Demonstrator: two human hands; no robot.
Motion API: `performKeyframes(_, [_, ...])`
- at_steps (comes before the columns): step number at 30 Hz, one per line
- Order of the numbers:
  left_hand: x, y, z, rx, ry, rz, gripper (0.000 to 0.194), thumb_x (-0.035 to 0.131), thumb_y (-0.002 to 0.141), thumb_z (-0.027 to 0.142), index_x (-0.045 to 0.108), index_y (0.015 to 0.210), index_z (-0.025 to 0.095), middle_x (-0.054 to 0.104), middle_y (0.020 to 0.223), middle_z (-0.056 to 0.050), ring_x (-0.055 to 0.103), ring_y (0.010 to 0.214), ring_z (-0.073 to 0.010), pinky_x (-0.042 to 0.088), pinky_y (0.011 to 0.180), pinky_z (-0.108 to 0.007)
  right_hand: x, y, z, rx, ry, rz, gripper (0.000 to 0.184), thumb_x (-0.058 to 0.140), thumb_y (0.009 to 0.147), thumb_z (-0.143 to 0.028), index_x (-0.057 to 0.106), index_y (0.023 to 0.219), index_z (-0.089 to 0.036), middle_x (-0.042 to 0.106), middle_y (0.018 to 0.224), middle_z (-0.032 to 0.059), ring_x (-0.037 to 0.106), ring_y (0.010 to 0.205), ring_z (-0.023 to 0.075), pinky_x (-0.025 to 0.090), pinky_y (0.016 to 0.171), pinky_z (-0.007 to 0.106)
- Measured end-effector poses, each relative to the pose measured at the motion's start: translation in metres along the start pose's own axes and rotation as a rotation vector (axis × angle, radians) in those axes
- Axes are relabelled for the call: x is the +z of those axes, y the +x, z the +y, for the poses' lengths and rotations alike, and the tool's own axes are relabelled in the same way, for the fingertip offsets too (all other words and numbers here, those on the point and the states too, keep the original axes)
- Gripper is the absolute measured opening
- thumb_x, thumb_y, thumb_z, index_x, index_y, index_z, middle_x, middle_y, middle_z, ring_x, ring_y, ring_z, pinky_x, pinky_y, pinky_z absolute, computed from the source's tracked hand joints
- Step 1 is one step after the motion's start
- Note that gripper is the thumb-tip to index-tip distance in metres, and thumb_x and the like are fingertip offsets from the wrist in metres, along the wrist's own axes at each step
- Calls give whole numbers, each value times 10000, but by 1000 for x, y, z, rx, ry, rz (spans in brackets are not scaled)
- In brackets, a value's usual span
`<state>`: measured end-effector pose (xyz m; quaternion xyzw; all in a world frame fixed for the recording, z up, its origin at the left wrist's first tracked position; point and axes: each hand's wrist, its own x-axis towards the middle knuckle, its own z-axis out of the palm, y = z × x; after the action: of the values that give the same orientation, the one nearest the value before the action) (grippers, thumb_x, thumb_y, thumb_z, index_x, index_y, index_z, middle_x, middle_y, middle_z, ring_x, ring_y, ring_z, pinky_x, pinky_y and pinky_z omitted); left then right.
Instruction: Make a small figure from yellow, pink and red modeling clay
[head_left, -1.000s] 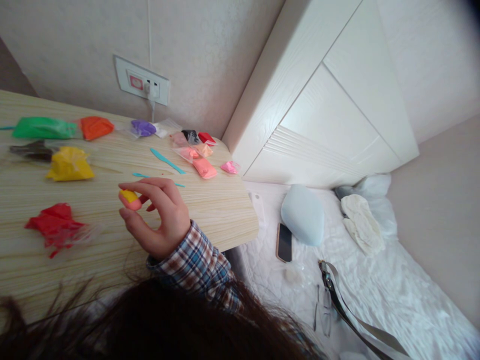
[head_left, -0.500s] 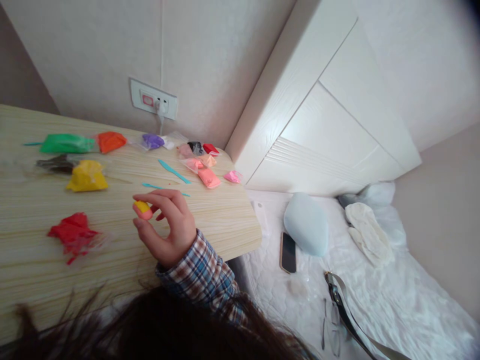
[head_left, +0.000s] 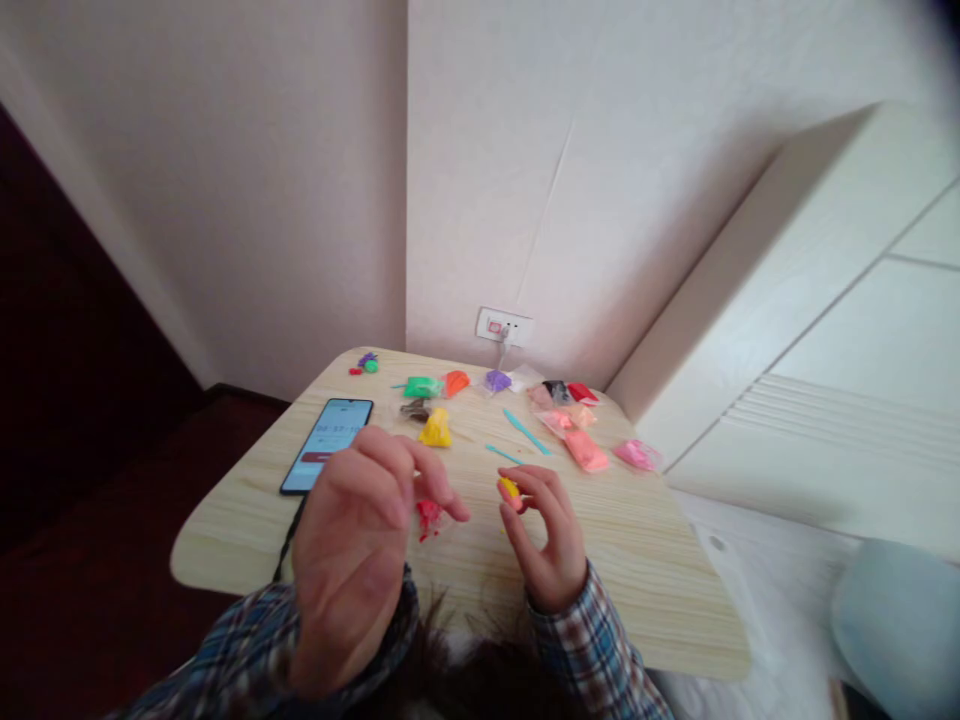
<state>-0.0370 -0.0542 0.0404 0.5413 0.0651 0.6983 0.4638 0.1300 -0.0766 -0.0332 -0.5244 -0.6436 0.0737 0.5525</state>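
My right hand (head_left: 551, 545) pinches a small lump of yellow and pink modelling clay (head_left: 510, 490) between thumb and fingertips, above the table. Closer to the camera, my left hand (head_left: 360, 545) is raised with its fingers loosely bent and apart, and nothing shows in it. A red clay packet (head_left: 429, 518) lies on the table behind my left fingertips, partly hidden by them. Just beyond my right hand lie a thin blue modelling tool (head_left: 502, 454) and a wider blue clay knife (head_left: 526, 432). A yellow clay packet (head_left: 435, 428) stands farther back.
On the wooden table (head_left: 630, 560) lie a phone (head_left: 330, 440) with a lit screen, a green packet (head_left: 423, 387), an orange packet (head_left: 456, 382), a purple packet (head_left: 497, 381) and several pink ones. Small coloured clay pieces (head_left: 367, 364) sit at the far left corner. A wall socket (head_left: 505, 327) holds a plug.
The view has swung left and up, bringing the phone and far left corner into sight. My left hand has come into view. My right hand still holds the clay.
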Motion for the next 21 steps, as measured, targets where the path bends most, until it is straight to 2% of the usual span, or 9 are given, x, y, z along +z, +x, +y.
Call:
performKeyframes(3, [8,13,-4,-11,-85,-68,44,557,776,220,533,784,184,400,698,5,492,667,-121,513,537,-224,-2,-2,2,3,-26,-22,261,508,822,-132,567,1070,-187,553,1017,96,524,934,169,510,644,258])
performKeyframes(9, [10,10,-5,-15,-116,-104,34,554,787,152,527,803,165,386,712,13,497,681,-101,535,567,-200,-4,-2,-1,-1,-44,-22,257,515,826,-143,565,1074,-189,553,1002,89,531,911,169,514,639,270])
performKeyframes(17, [6,9,-22,12,-55,-98,107,588,779,112,498,805,164,402,729,20,501,671,-84,517,545,-179,-4,0,-3,3,-45,-26,254,510,822,-147,572,1065,-185,554,985,90,540,865,171,523,630,292])
performKeyframes(19, [6,13,-21,33,-5,-89,115,586,776,100,504,814,170,414,726,21,501,656,-83,516,540,-184,-4,0,-3,2,-47,-21,254,509,822,-152,572,1065,-189,555,987,92,544,869,176,526,631,298])
performKeyframes(21, [9,14,-11,77,97,-137,120,600,769,111,530,835,182,447,718,16,517,647,-95,526,550,-214,-4,0,-1,5,-52,-14,257,515,821,-158,571,1068,-198,557,991,93,550,889,187,531,633,306])
